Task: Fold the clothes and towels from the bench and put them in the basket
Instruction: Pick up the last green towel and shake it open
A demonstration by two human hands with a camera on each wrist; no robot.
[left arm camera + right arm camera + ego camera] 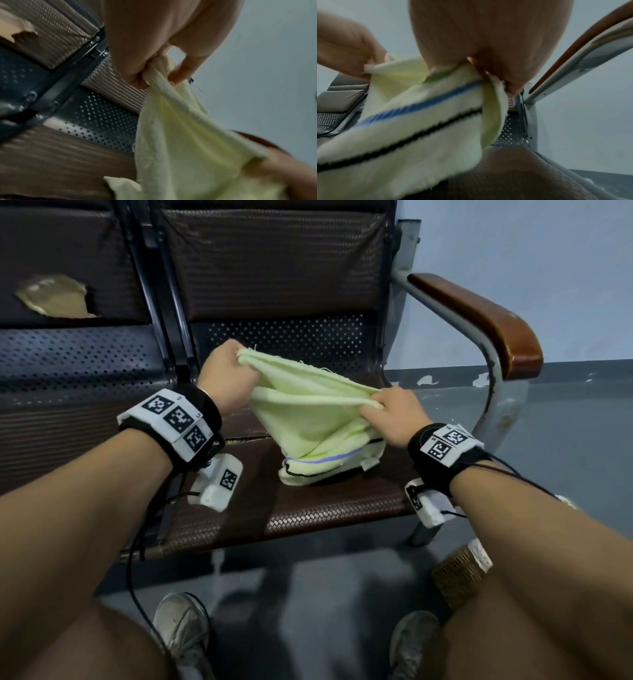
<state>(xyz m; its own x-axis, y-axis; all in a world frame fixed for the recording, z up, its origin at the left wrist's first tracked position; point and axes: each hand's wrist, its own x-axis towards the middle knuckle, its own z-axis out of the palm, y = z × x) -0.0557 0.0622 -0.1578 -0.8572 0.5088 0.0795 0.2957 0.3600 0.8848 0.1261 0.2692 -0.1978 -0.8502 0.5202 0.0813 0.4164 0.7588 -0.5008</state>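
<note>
A pale yellow-green towel with a blue and a black stripe near one end hangs between my two hands above the brown bench seat. My left hand pinches one top corner at the back left. My right hand grips the other top corner, nearer and to the right. The towel's lower end lies bunched on the seat. In the left wrist view my fingers curl round the towel. In the right wrist view the striped towel runs from my right hand toward the left hand.
The bench has a brown woven backrest, a perforated metal strip and a wooden armrest on the right. A torn seat pad shows at left. A woven basket peeks out on the floor by my right knee.
</note>
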